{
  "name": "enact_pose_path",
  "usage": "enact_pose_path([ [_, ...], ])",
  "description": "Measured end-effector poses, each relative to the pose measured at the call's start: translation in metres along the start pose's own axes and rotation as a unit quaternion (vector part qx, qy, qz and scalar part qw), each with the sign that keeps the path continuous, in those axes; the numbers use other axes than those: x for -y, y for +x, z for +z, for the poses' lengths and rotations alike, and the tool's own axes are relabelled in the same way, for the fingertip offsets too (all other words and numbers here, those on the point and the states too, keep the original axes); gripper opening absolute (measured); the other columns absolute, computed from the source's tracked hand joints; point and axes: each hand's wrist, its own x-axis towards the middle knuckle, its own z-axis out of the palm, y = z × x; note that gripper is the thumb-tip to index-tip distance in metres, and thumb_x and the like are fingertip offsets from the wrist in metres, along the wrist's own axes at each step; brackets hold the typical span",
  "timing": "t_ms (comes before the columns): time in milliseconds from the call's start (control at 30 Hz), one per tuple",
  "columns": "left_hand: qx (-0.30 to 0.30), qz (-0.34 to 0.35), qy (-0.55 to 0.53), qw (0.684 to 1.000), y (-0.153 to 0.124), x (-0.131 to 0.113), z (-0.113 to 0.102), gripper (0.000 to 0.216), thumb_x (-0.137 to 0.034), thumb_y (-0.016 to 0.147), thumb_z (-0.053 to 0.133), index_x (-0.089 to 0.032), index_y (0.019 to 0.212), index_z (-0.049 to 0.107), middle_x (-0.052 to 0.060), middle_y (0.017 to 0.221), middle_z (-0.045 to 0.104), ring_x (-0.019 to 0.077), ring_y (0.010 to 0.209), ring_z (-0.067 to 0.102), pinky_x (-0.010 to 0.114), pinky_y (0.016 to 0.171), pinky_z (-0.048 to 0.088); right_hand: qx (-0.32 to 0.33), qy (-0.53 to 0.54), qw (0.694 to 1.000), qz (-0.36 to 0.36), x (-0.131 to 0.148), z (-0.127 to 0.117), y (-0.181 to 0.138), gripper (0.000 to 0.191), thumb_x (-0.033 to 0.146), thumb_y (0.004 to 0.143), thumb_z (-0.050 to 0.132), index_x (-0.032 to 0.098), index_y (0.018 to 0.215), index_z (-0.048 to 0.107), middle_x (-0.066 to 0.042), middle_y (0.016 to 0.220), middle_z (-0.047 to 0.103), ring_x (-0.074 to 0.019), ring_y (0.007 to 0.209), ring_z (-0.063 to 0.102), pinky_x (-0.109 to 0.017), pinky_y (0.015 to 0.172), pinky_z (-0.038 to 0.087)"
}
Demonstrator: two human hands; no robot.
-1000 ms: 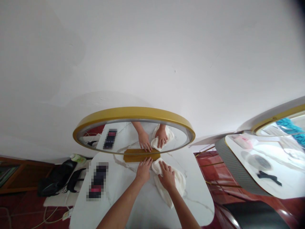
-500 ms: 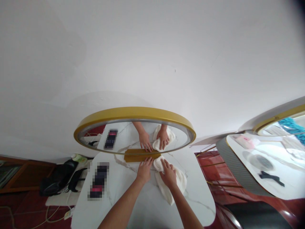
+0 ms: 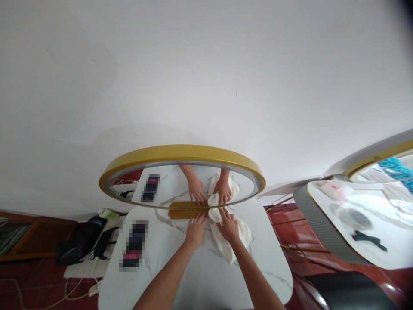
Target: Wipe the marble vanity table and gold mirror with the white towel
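Note:
My right hand (image 3: 230, 227) lies on a bunched white cloth (image 3: 243, 234), pressing a fold of it against the right end of the mirror's gold base (image 3: 183, 212). Its fingers point forward over the fabric. My left hand (image 3: 195, 229) rests palm down with fingers stretched, the fingertips at the front edge of the base; it holds nothing. Above both hands stands a round gold-framed mirror (image 3: 182, 151), seen from a steep angle, reflecting the hands and cloth. All of this is on a white marble-patterned table (image 3: 200, 280).
A pixelated dark object (image 3: 134, 245) lies at the table's left. Beyond that side are a black bag (image 3: 80, 241) and cables. To the right stands a second white table (image 3: 387, 254) with a black item (image 3: 369, 240), a pink-and-white packet (image 3: 335, 190) and another mirror. A black seat (image 3: 351, 290) sits below it.
My right hand has slid slightly forward with the cloth, toward the mirror, and the cloth's near end has drawn in. My left hand stays practically in place.

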Motion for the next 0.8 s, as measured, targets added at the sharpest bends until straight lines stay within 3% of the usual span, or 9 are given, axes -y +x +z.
enact_pose_path([
  [167, 0.011, -0.005, 0.000, 1.000, 0.000, 0.000, -0.004, 0.079, -0.009, 0.068, 0.044, -0.029, 0.142, 0.023, -0.004, 0.151, 0.021, 0.0201, 0.137, 0.018, 0.043, 0.109, 0.020, 0.009, -0.005, 1.000, -0.003, 0.007, -0.001, 0.010, 0.077, 0.030, 0.081, 0.048, 0.034, 0.144, 0.004, -0.003, 0.151, 0.016, -0.0276, 0.120, 0.034, -0.040, 0.088, 0.032],
  [533, 0.013, -0.006, -0.001, 1.000, -0.001, -0.001, -0.004, 0.080, -0.009, 0.067, 0.042, -0.028, 0.143, 0.022, -0.005, 0.152, 0.018, 0.0189, 0.138, 0.016, 0.043, 0.110, 0.018, 0.002, -0.015, 1.000, -0.026, 0.001, 0.016, -0.021, 0.083, 0.024, 0.077, 0.050, 0.038, 0.143, 0.001, 0.005, 0.152, 0.011, -0.0284, 0.129, 0.025, -0.042, 0.096, 0.027],
  [800, 0.010, 0.000, -0.003, 1.000, 0.001, 0.001, -0.001, 0.079, -0.008, 0.068, 0.043, -0.027, 0.142, 0.024, -0.005, 0.151, 0.019, 0.0199, 0.137, 0.017, 0.044, 0.110, 0.018, -0.006, -0.018, 0.999, -0.026, 0.004, 0.007, -0.002, 0.083, 0.023, 0.078, 0.051, 0.036, 0.144, 0.001, 0.000, 0.152, 0.014, -0.0285, 0.124, 0.031, -0.041, 0.093, 0.029],
])
